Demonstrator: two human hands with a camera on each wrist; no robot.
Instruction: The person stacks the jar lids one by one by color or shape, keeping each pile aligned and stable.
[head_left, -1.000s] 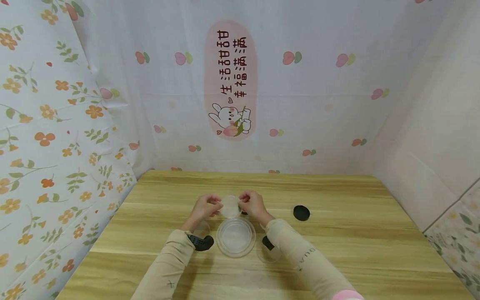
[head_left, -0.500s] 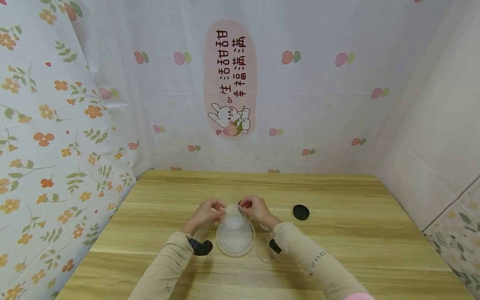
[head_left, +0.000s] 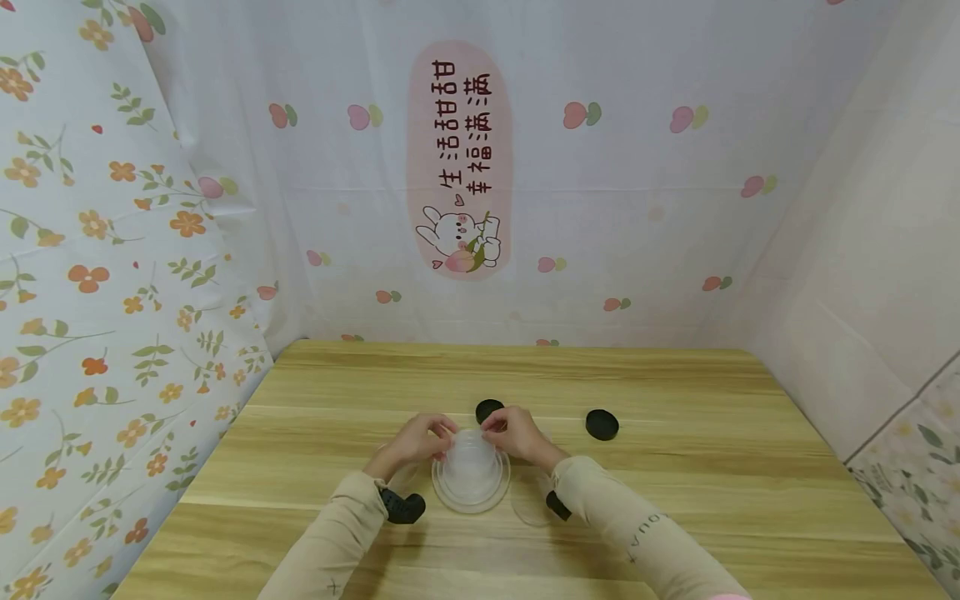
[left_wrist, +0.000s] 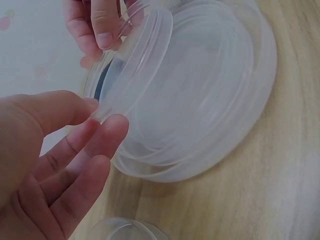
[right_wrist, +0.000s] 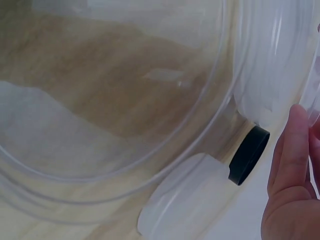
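Observation:
In the head view my left hand (head_left: 422, 440) and right hand (head_left: 519, 435) face each other over the middle of the table. Between them they pinch a small clear round plastic lid (head_left: 472, 442) by opposite sides of its rim. Seen from the left wrist, the lid (left_wrist: 145, 60) is tilted, with my left thumb and fingertips at its edge. Under it lies a wider stack of clear round plastic pieces (head_left: 470, 502), flat on the wood. Whether the lid touches the stack I cannot tell. Right-hand fingers (right_wrist: 295, 155) show at the edge of the right wrist view.
Two black round caps (head_left: 489, 410) (head_left: 602, 424) lie behind and to the right of my right hand. Clear round pieces (head_left: 534, 507) (head_left: 405, 477) lie near both wrists, partly covered by the arms. Patterned cloth (head_left: 337, 167) hangs behind the table (head_left: 675, 517).
Both hands have brought the lid toward me, from behind the stack to over it, and tilted it. The black cap behind my right hand has come into fuller view.

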